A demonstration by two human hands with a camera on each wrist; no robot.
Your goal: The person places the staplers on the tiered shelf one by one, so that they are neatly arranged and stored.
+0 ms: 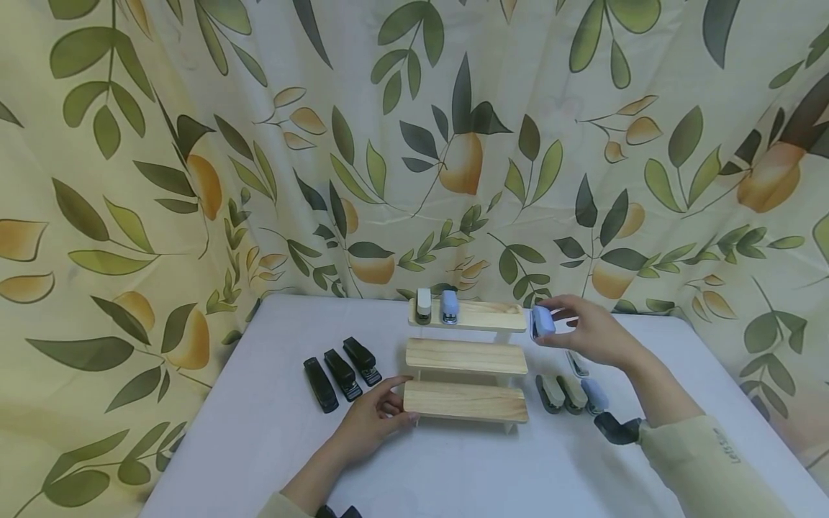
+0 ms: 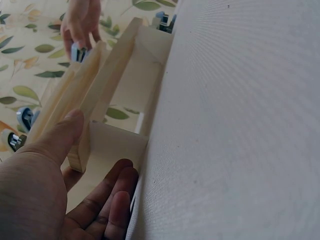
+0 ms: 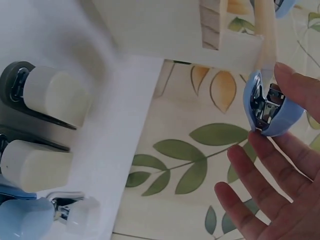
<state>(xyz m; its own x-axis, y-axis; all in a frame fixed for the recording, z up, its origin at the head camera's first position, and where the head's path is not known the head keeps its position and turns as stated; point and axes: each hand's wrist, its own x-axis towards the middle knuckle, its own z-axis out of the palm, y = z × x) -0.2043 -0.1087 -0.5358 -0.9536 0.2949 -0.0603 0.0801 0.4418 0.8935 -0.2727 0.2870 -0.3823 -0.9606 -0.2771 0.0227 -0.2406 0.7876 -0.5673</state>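
My right hand [image 1: 592,331] pinches a light-blue stapler [image 1: 542,321] between thumb and fingertips, just off the right end of the top tier. In the right wrist view that stapler [image 3: 286,117] shows its metal inside, touching or close to the board's end; some fingers are spread. At the left end of the three-tier wooden shelf [image 1: 466,401], my left hand [image 1: 376,419] grips the lowest board, thumb on the board [image 2: 86,102] and other fingers curled below beside the white support. On the top tier stand a white stapler [image 1: 424,305] and a blue stapler [image 1: 450,306].
Three black staplers [image 1: 342,374] lie in a slanted row left of the shelf. To its right are two cream staplers [image 1: 562,394], a blue stapler [image 1: 594,396] and a small pale stapler [image 1: 577,363]. A leaf-patterned curtain [image 1: 414,216] hangs behind the white table [image 1: 272,460].
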